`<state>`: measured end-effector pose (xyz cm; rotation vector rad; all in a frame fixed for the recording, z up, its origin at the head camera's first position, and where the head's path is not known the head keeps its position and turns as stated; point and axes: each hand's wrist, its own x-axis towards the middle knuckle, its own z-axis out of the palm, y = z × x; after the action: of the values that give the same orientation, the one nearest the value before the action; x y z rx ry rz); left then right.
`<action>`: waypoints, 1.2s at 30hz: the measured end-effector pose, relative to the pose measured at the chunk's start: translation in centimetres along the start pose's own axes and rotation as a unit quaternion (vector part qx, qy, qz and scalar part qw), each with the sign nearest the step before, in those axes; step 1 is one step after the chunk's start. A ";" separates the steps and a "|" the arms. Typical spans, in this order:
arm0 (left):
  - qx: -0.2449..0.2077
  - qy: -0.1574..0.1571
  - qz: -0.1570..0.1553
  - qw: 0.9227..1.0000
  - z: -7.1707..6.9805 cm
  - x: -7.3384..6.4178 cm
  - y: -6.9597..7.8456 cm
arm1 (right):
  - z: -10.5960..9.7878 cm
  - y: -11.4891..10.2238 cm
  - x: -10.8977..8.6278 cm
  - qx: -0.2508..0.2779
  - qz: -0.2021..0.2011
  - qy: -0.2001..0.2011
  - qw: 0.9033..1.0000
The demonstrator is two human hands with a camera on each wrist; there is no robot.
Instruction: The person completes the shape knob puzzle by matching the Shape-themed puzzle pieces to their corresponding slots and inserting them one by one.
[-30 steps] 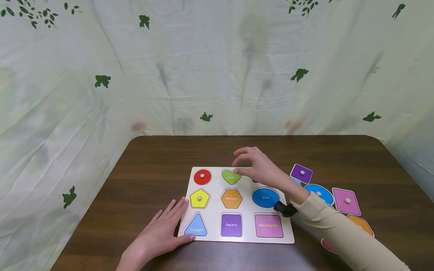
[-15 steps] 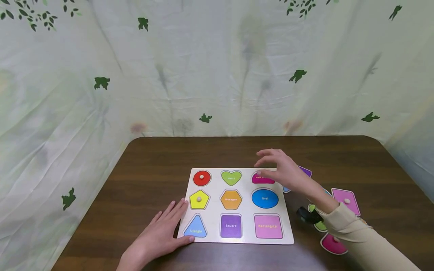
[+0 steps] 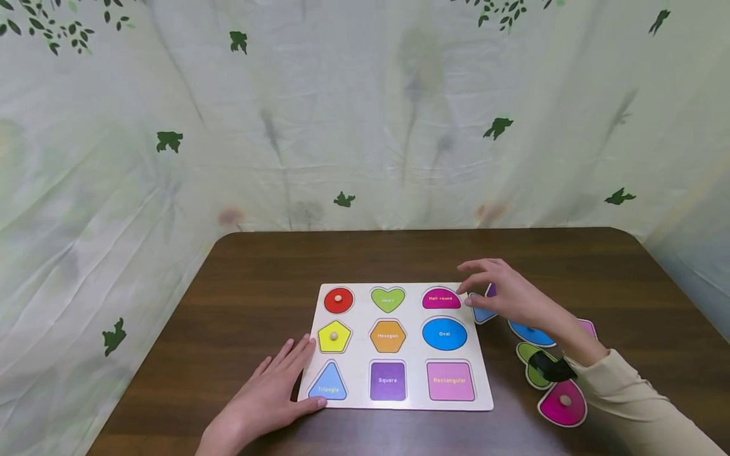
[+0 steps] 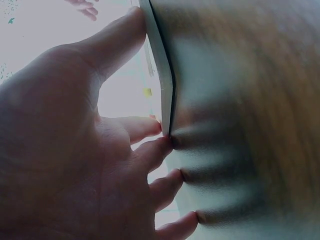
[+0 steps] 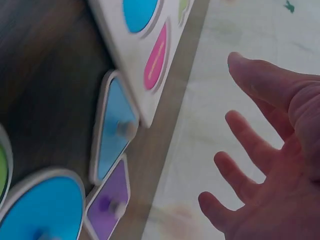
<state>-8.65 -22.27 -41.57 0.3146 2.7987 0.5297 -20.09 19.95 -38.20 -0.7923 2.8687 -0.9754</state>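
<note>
Clock read from the centre of the white board. At 8, I logged the left hand: fingers spread, clasping nothing, thumb tip resting on the board's near-left corner. Set in the board: yellow pentagon at 9, red circle at 10. At 2, the right hand hung near the blue triangle piece, fingers loosely bent, thumb apart, grasping nothing. Magenta half-round piece lay near 4. Surface: dark wood-grain table. Room: pale cloth at 12, green marks on it.
</note>
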 end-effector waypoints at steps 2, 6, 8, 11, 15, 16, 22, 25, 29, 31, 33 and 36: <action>-0.001 0.000 0.000 1.000 0.0 0.0 0.0 | -0.2 0.5 -0.4 -0.003 0.000 -0.001 1.000; 0.001 -0.002 -0.003 1.000 0.1 0.0 0.0 | -0.5 1.4 -1.0 -0.010 0.009 -0.006 1.000; 0.002 -0.004 -0.005 1.000 0.1 0.0 0.0 | -0.6 1.9 -1.2 -0.014 0.012 -0.010 1.000; 0.002 -0.007 -0.008 1.000 0.1 0.1 -0.1 | -0.7 2.6 -1.5 -0.022 0.012 -0.018 1.000; 0.002 -0.010 -0.011 1.000 0.1 0.1 0.0 | -0.9 3.4 -1.5 -0.029 0.008 -0.028 0.999; 0.003 -0.011 -0.013 1.000 0.1 0.2 0.0 | -0.9 3.6 -1.5 -0.031 0.007 -0.030 0.999; 0.003 -0.011 -0.013 1.000 0.1 0.2 -0.1 | -0.5 4.5 -1.2 -0.037 0.004 -0.040 0.999; 0.001 -0.010 -0.008 1.000 0.1 0.1 -0.1 | -0.3 4.7 -1.1 -0.039 0.008 -0.043 0.998; 0.002 -0.012 -0.010 1.000 0.1 0.1 0.0 | -0.1 5.0 -1.0 -0.044 0.014 -0.049 0.998; 0.003 -0.012 -0.012 1.000 0.1 0.2 0.0 | 0.0 5.1 -1.0 -0.048 0.014 -0.052 0.997; 0.003 -0.012 -0.013 1.000 0.1 0.2 0.0 | 0.1 5.2 -0.9 -0.052 0.011 -0.052 0.997; 0.005 -0.013 -0.016 1.000 0.1 0.2 0.0 | 0.1 5.3 -0.9 -0.060 0.004 -0.050 0.997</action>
<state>-8.84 -22.19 -41.74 0.2773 2.7779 0.5023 -21.70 23.87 -41.45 -0.8125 2.8641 -0.7451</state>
